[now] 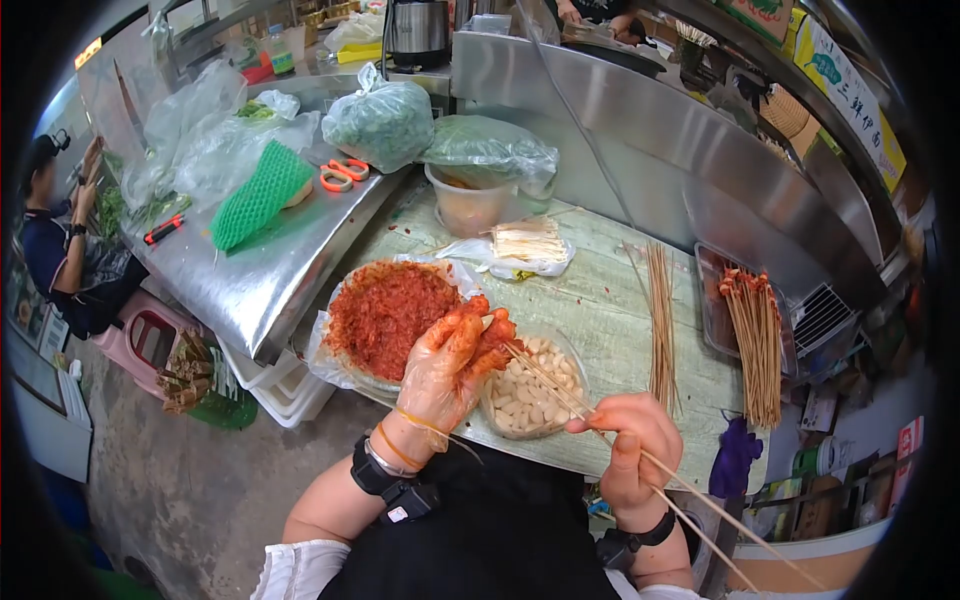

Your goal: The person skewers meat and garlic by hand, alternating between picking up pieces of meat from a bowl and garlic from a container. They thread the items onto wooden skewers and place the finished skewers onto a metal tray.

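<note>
My left hand [452, 362], in a clear plastic glove smeared red, is closed around red-coated, meat-like food [494, 340]. Bamboo skewers [690, 484] are gripped in my bare right hand [635, 447], their tips meeting the food at my left fingers. Two skewer ends stick out toward the lower right. Just left of my gloved hand is a plastic-lined bowl [318, 352] filled with red, chunky mixture [388, 312]. Beneath the skewers sits a clear container of peeled garlic cloves [535, 395], partly covered by my hands.
Bare skewers [658, 325] lie on the board; a tray [712, 275] at right holds several food-tipped skewers [752, 340]. Behind are a plastic tub [465, 205], bagged greens [378, 125] and small sticks [528, 241]. Orange scissors [344, 175] rest on the steel counter [285, 290]. Another person [65, 225] is at far left.
</note>
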Tool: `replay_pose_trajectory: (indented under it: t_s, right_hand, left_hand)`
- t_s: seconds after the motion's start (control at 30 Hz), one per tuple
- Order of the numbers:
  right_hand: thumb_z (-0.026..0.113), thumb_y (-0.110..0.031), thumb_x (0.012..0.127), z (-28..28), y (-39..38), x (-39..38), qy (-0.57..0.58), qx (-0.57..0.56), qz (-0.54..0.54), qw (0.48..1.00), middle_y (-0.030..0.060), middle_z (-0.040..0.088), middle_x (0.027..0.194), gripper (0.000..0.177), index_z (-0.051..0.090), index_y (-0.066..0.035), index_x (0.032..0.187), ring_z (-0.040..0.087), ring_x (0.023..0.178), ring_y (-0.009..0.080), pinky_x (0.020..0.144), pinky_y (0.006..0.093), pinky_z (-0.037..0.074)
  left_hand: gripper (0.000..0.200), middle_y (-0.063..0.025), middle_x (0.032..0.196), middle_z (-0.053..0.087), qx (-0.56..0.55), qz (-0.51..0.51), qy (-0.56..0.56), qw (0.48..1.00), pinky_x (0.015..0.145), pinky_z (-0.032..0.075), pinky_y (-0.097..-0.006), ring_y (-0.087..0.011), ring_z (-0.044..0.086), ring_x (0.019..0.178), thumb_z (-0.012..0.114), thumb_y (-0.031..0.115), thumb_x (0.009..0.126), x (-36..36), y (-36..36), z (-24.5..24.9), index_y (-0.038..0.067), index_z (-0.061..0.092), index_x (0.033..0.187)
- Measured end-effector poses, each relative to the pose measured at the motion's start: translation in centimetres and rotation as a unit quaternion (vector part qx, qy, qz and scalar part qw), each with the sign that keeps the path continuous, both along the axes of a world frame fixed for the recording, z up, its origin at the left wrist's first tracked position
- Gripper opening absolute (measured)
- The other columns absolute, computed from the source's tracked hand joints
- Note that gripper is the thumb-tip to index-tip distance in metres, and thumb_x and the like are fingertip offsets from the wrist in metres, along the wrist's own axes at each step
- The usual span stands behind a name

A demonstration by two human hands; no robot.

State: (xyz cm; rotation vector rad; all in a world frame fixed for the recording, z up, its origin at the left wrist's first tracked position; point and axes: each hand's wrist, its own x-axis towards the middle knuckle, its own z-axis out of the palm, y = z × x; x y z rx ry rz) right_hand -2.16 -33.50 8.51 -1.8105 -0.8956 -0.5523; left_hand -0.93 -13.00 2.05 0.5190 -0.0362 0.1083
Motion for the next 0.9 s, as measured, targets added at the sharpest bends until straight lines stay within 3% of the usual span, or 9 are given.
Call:
replay_pose_trajectory:
  t_s: [0.27, 0.3, 0.63, 0.9]
  right_hand:
    - [0.042, -0.022, 0.095, -0.8, 0.5, 0.3, -0.031, -0.015, 0.022, 0.999, 0.0120, 0.061, 0.076, 0.028, 0.059, -0.003, 0.084, 0.058, 0.067, 0.0216, 0.059, 0.0308, 0.047]
    - [0.048, -0.017, 0.093, -1.4, 0.3, 0.8, -0.066, -0.008, 0.046, 0.997, 0.0114, 0.063, 0.083, 0.019, 0.061, -0.003, 0.091, 0.060, 0.066, 0.0224, 0.054, 0.0290, 0.049]
    - [0.048, -0.021, 0.094, -3.6, 0.5, 1.2, -0.093, 0.008, 0.050, 0.994, 0.0111, 0.064, 0.086, 0.022, 0.061, -0.003, 0.092, 0.061, 0.066, 0.0227, 0.056, 0.0294, 0.049]
    - [0.049, -0.021, 0.093, -3.9, 0.4, 1.4, -0.085, 0.007, 0.048, 0.995, 0.0117, 0.064, 0.084, 0.022, 0.061, -0.003, 0.091, 0.061, 0.067, 0.0237, 0.057, 0.0299, 0.050]
  left_hand:
    - [0.041, -0.0128, 0.115, 0.056, -0.012, 0.002, -0.023, 1.000, 0.089, 0.050, -0.0355, -0.0224, 0.057, 0.105, 0.062, 0.019, 0.088, 0.2, -0.4, -0.1, 0.001, 0.047, 0.121]
    - [0.037, -0.0126, 0.112, 0.057, 0.005, 0.013, -0.008, 1.000, 0.091, 0.048, -0.0451, -0.0232, 0.057, 0.104, 0.061, 0.024, 0.089, 0.3, -0.4, -0.2, 0.003, 0.050, 0.118]
    - [0.033, -0.0148, 0.111, 0.058, -0.032, 0.028, 0.012, 0.999, 0.091, 0.048, -0.0459, -0.0236, 0.058, 0.103, 0.054, 0.023, 0.093, 0.3, -0.5, -0.3, 0.001, 0.050, 0.117]
    - [0.030, -0.0149, 0.113, 0.058, -0.045, 0.007, -0.012, 0.999, 0.088, 0.050, -0.0404, -0.0234, 0.058, 0.103, 0.054, 0.018, 0.093, 0.8, -0.3, -1.1, 0.001, 0.050, 0.117]
